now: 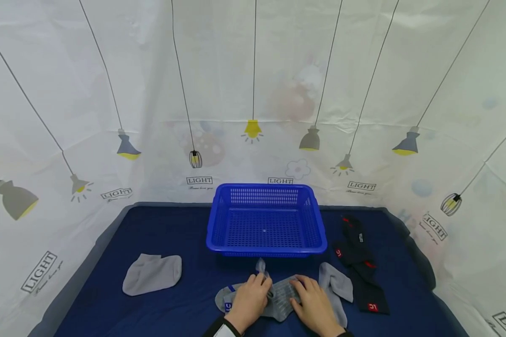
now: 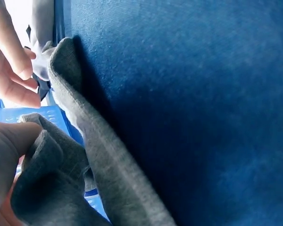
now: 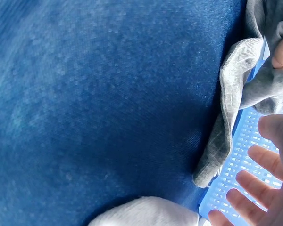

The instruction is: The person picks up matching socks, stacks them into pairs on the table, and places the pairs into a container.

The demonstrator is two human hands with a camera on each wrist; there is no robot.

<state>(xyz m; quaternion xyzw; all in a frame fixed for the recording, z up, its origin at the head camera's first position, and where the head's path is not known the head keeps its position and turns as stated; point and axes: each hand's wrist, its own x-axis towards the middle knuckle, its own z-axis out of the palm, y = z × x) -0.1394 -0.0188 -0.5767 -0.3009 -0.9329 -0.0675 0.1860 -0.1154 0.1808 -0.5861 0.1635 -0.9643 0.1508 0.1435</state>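
Observation:
A dark grey sock [image 1: 283, 299] with blue marks at its toe end lies on the dark blue cloth, in front of the basket. My left hand [image 1: 249, 299] pinches a fold of grey sock fabric [image 2: 52, 174] between thumb and fingers, raised off the cloth. In the head view, my right hand [image 1: 314, 302] is over the sock's ribbed end. The right wrist view shows the fingers [image 3: 257, 186] of this hand spread, with nothing held between them. A light grey sock [image 1: 336, 283] lies just right of the right hand.
A blue plastic basket [image 1: 266, 250] with nothing in it stands behind the hands. Black socks with red marks [image 1: 368, 285] lie at the right. Light grey socks [image 1: 152, 275] lie flat at the left. A white printed curtain [image 1: 253, 70] surrounds the dark blue cloth [image 1: 185, 318].

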